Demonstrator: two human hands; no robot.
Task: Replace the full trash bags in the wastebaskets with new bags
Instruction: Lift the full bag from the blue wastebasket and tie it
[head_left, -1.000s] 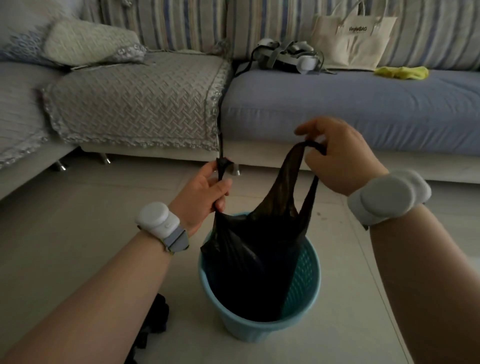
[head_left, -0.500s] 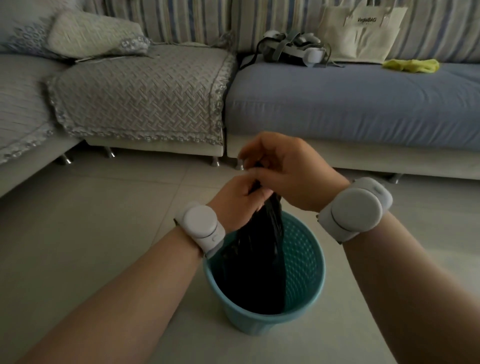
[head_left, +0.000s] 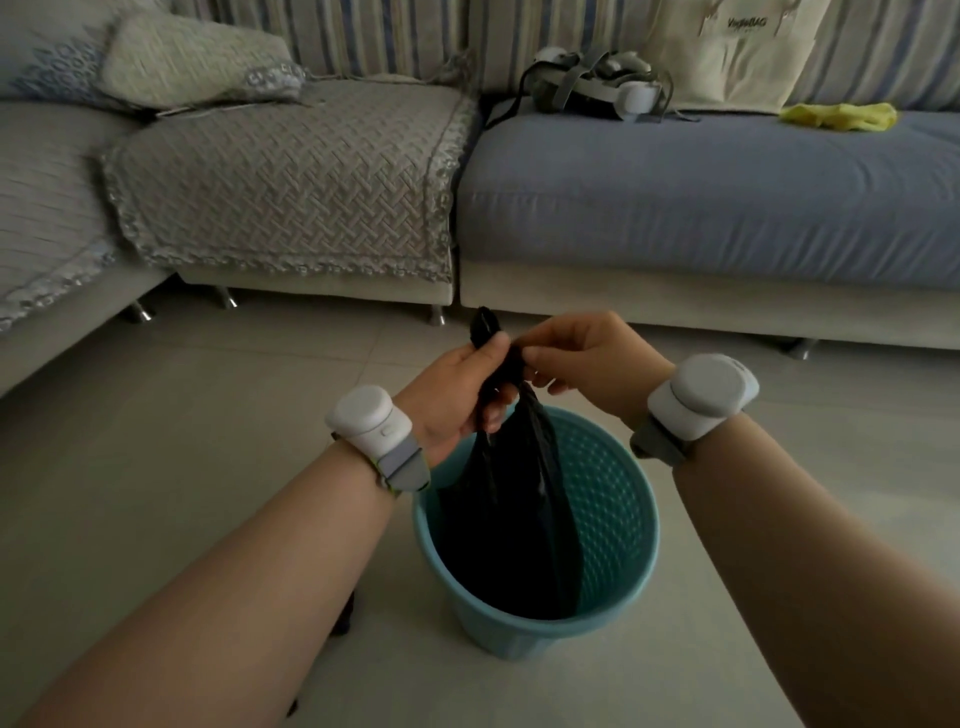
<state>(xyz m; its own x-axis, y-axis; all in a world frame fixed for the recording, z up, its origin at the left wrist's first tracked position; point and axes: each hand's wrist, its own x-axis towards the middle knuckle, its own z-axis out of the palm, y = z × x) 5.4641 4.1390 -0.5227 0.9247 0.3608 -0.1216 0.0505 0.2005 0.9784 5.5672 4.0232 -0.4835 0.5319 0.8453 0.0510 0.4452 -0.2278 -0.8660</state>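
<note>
Head: L hand (head_left: 453, 396), R (head_left: 592, 358) round bag (head_left: 511, 499).

Trash bag (head_left: 511, 519): black thin plastic, slightly glossy. Mouth gathered into narrow twisted neck, raised above basket rim. Neck gripped in left hand (head_left: 462, 395), pinched by right hand (head_left: 587, 358) just beside it; short tip protrudes above left hand. Body hangs down inside basket, pulled clear of right-side wall.
Wastebasket (head_left: 618, 499): teal-blue plastic, round, tapered, dimpled wall pattern. Upright on floor (head_left: 208, 467), top open.
</note>
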